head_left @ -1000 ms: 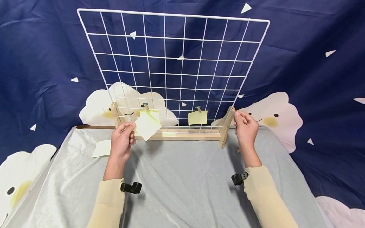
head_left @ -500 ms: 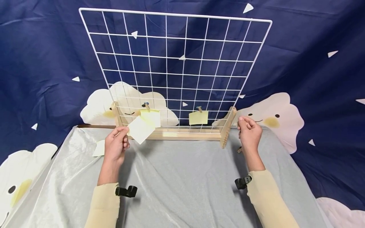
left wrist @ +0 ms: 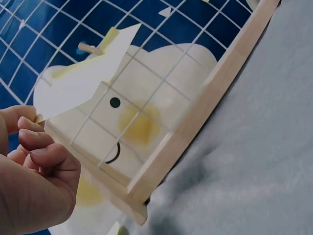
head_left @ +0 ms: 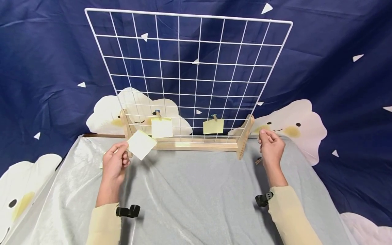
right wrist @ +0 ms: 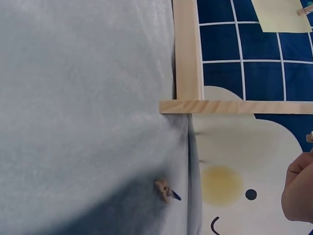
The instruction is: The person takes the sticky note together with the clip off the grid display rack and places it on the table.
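Observation:
My left hand (head_left: pixel 114 160) pinches a pale yellow sticky note (head_left: pixel 141 144) by one corner, in front of the lower left of a white wire grid (head_left: pixel 187 80). The left wrist view shows the same note (left wrist: pixel 73 93) tilted between thumb and finger. Beyond the grid's right foot, my right hand (head_left: pixel 272 148) is raised, its fingertips pinching a small wooden clothespin (right wrist: pixel 309 138), mostly out of frame in the right wrist view. Two notes hang clipped on the grid: a left note (head_left: pixel 162 128) and a right note (head_left: pixel 213 126), each under a clothespin.
Another clothespin (right wrist: pixel 164 190) lies on the grey cloth (head_left: pixel 196 190) near its back right edge. Behind my left hand, a sliver of another note (head_left: pixel 101 165) shows. The grid stands in a wooden base (head_left: pixel 190 145) before a dark blue curtain (head_left: pixel 330 41) with cloud prints.
My left hand has drawn the sticky note left and toward me, uncovering the left hanging note. My right hand has shifted right and slightly down, away from the wooden foot.

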A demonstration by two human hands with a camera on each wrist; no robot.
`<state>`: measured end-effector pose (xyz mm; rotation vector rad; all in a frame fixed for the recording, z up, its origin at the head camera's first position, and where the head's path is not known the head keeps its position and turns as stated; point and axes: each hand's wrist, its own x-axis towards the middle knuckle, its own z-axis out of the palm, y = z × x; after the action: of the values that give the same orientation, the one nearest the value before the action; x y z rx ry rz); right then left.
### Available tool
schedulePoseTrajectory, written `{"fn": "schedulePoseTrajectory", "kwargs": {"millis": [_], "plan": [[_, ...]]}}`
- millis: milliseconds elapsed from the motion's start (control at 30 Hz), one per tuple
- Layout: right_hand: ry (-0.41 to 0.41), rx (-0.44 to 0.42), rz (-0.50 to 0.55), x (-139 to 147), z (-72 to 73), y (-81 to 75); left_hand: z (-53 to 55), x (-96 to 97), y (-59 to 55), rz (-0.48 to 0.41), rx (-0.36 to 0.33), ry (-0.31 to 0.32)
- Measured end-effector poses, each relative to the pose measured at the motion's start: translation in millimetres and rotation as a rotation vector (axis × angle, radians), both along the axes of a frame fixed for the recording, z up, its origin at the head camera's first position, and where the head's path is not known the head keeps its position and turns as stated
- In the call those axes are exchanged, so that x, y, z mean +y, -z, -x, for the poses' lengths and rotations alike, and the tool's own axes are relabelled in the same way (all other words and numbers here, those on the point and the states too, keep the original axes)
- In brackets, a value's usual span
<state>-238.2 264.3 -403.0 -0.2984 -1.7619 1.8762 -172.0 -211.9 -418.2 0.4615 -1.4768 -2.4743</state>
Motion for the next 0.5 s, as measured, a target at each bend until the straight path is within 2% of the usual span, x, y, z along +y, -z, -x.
{"fn": "schedulePoseTrajectory", "kwargs": {"millis": [267, 500], "plan": [[0.016, -0.004, -0.017, 6.7, -3.0, 5.5, -8.7, -11.2, 7.2, -0.002, -0.011, -0.027], [0.028, -0.011, -0.002, 18.9, -1.4, 18.3, -18.4, -24.4, 16.0, -0.021, -0.049, -0.067]]}}
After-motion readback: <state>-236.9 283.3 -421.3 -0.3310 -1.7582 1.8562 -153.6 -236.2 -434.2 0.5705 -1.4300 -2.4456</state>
